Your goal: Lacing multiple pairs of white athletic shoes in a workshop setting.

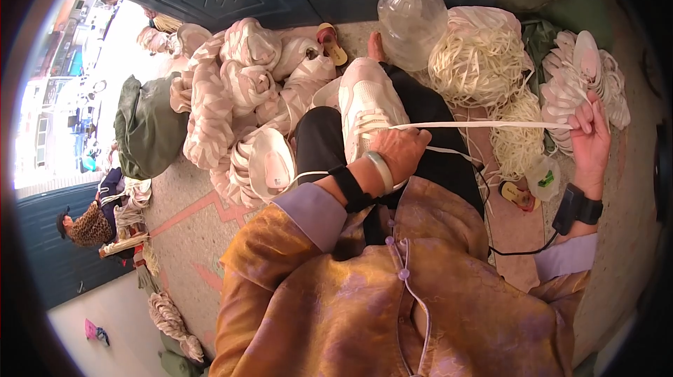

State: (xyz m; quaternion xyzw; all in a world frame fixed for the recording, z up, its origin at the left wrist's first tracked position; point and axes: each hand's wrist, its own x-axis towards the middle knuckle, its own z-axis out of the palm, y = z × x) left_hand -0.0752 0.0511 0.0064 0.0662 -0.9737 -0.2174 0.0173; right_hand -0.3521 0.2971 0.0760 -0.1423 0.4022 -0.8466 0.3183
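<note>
A pale sneaker lies across my lap with its toe pointing away from me and laces threaded through its upper part. My left hand is closed over the ankle end of the sneaker, its fingertips partly hidden. From the eyelets a flat white shoelace runs taut to the right. Its far end is pinched in my right hand, raised well out to the side. Another loose lace end emerges beside my left hand and trails over my dark trouser leg.
Bundled pale shoe uppers are heaped on the left beside a green sack. Ahead stands a large clear jug with a red cap. A tangled lace pile and more shoes lie right. Another person sits far left.
</note>
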